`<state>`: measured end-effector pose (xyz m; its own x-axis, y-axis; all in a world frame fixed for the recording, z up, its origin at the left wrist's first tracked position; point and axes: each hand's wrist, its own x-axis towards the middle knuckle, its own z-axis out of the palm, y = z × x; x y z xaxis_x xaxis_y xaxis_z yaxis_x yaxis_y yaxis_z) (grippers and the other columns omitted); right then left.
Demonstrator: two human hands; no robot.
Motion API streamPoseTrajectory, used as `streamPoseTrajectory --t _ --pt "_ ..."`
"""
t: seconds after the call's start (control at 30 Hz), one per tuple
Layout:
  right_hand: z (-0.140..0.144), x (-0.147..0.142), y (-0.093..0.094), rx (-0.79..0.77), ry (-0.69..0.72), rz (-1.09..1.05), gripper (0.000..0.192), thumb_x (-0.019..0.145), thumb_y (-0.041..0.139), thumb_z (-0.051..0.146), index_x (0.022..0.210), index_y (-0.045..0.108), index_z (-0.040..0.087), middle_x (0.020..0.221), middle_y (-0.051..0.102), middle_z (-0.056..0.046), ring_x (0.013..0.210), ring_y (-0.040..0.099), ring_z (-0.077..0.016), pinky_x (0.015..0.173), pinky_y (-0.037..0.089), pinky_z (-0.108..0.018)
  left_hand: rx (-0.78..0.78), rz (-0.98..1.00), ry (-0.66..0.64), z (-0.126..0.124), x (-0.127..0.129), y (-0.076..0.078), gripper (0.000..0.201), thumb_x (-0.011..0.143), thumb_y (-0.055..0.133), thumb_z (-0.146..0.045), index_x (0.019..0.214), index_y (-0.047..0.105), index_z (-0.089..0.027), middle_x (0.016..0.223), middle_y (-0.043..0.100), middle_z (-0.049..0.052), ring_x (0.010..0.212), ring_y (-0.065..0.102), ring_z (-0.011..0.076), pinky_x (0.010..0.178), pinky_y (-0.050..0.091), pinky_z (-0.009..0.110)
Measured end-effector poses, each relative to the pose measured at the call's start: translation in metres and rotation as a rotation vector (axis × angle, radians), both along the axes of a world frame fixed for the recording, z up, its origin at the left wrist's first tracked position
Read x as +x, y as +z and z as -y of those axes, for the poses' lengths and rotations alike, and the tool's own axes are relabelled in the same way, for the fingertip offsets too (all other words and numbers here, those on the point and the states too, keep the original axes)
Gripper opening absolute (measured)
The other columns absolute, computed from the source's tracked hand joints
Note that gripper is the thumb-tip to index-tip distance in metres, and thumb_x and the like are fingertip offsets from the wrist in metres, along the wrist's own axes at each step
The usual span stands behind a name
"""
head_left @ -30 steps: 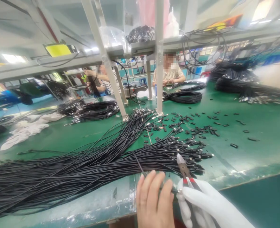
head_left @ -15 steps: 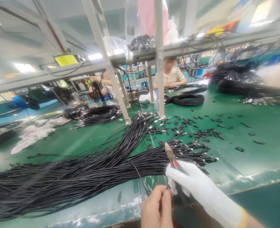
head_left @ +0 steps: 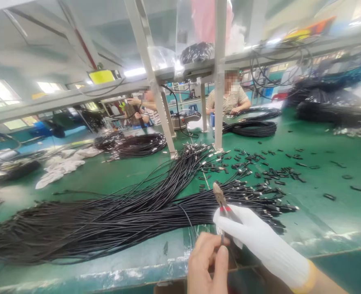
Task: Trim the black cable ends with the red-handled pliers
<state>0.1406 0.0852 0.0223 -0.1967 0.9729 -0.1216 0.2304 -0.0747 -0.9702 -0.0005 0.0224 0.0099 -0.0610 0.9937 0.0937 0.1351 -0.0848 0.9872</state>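
My right hand [head_left: 250, 232], in a white glove, is wrapped round a pair of cutting pliers [head_left: 219, 195] with red marks near the joint. Their jaws point up and away, above the bundle of black cables [head_left: 156, 212]. Bare and low in the picture, my left hand [head_left: 206, 263] pinches a thin black cable [head_left: 222, 240] between thumb and fingers, just beside the gloved fingertips. The cable's end is partly hidden by the hands. Metal-tipped connectors [head_left: 286, 208] lie at the bundle's right end.
Small black plastic pieces [head_left: 286, 173] are scattered over the green table [head_left: 318, 212]. Two shelf posts [head_left: 219, 106] rise behind the bundle. Coiled cables [head_left: 254, 128] lie farther back, where people [head_left: 228, 100] sit. A white cloth [head_left: 61, 165] lies at left.
The view has turned a little left, so the table and shelf sit farther right. My left thumb has drawn slightly apart from the fingertips. Both hands stay close together; the pliers remain in the glove.
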Motion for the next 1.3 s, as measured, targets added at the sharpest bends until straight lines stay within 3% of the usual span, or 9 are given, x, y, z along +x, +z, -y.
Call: streamPoseTrajectory --t 0.07,0.13,0.23,0.4,0.47,0.6,0.67,1.07,1.3 --pt "0.000 -0.001 -0.004 0.001 0.032 -0.002 0.026 0.091 0.059 0.049 0.084 0.060 0.024 0.074 0.064 0.003 0.066 0.055 -0.0146 0.064 0.044 -0.029 0.094 -0.089 0.044 0.002 -0.002 -0.002 0.049 0.096 0.052 -0.062 0.089 0.078 -0.021 0.123 0.066 0.014 0.053 0.051 0.0096 0.057 0.051 0.029" --pt "0.000 -0.002 -0.008 0.006 0.057 0.018 0.031 0.092 0.056 0.053 0.083 0.062 0.024 0.074 0.067 0.001 0.068 0.058 -0.0160 0.064 0.045 -0.030 0.135 -0.167 0.045 0.004 -0.005 -0.006 0.050 0.098 0.048 -0.062 0.089 0.077 -0.022 0.143 0.060 0.017 0.051 0.053 0.0091 0.057 0.054 0.031" --pt "0.001 -0.003 -0.010 0.027 0.065 0.103 0.035 0.091 0.054 0.054 0.077 0.063 0.024 0.074 0.069 -0.001 0.071 0.061 -0.0179 0.065 0.045 -0.030 0.153 -0.209 0.017 0.005 -0.009 -0.013 0.051 0.098 0.047 -0.063 0.089 0.076 -0.022 0.141 0.065 0.018 0.049 0.051 0.0095 0.060 0.056 0.034" --pt "0.006 0.004 0.008 0.091 -0.003 0.343 0.029 0.087 0.057 0.052 0.077 0.065 0.026 0.079 0.072 -0.002 0.072 0.064 -0.0227 0.064 0.042 -0.034 0.154 -0.205 0.068 0.006 -0.009 -0.021 0.047 0.100 0.046 -0.058 0.093 0.076 -0.022 0.141 0.065 0.019 0.049 0.055 0.0102 0.058 0.057 0.033" --pt "0.011 0.013 0.012 0.281 -0.061 0.498 0.027 0.089 0.055 0.049 0.081 0.066 0.026 0.080 0.072 -0.003 0.070 0.064 -0.0239 0.062 0.041 -0.035 0.147 -0.198 0.105 0.007 -0.009 -0.022 0.044 0.101 0.047 -0.055 0.095 0.075 -0.022 0.145 0.063 0.019 0.048 0.053 0.0095 0.057 0.058 0.034" --pt "0.021 0.036 0.002 1.181 -0.200 0.945 0.031 0.102 0.043 0.040 0.105 0.065 0.019 0.092 0.074 -0.010 0.076 0.069 -0.0249 0.068 0.049 -0.037 0.159 -0.219 0.133 0.007 -0.010 -0.023 0.038 0.101 0.048 -0.050 0.096 0.074 -0.023 0.147 0.062 0.018 0.046 0.051 0.0090 0.055 0.059 0.033" --pt "0.027 0.044 -0.003 1.350 -0.222 1.077 0.032 0.104 0.038 0.035 0.112 0.061 0.015 0.095 0.073 -0.013 0.081 0.068 -0.0262 0.073 0.049 -0.038 0.166 -0.228 0.132 0.008 -0.010 -0.023 0.037 0.102 0.048 -0.049 0.096 0.074 -0.024 0.146 0.063 0.017 0.046 0.050 0.0089 0.053 0.057 0.032" --pt "0.030 0.048 -0.002 1.400 -0.138 1.259 0.032 0.100 0.040 0.027 0.119 0.059 0.009 0.096 0.072 -0.015 0.081 0.067 -0.0300 0.072 0.045 -0.042 0.136 -0.297 0.084 0.011 -0.012 -0.011 0.036 0.102 0.045 -0.048 0.092 0.071 -0.024 0.141 0.066 0.014 0.044 0.045 0.0088 0.057 0.054 0.033" --pt "0.027 0.048 -0.005 1.366 -0.079 1.292 0.030 0.099 0.040 0.027 0.114 0.060 0.010 0.085 0.070 -0.012 0.073 0.068 -0.0297 0.061 0.042 -0.041 0.152 -0.314 0.078 0.012 -0.015 -0.010 0.033 0.101 0.046 -0.044 0.093 0.070 -0.023 0.138 0.068 0.015 0.046 0.048 0.0097 0.056 0.053 0.033"
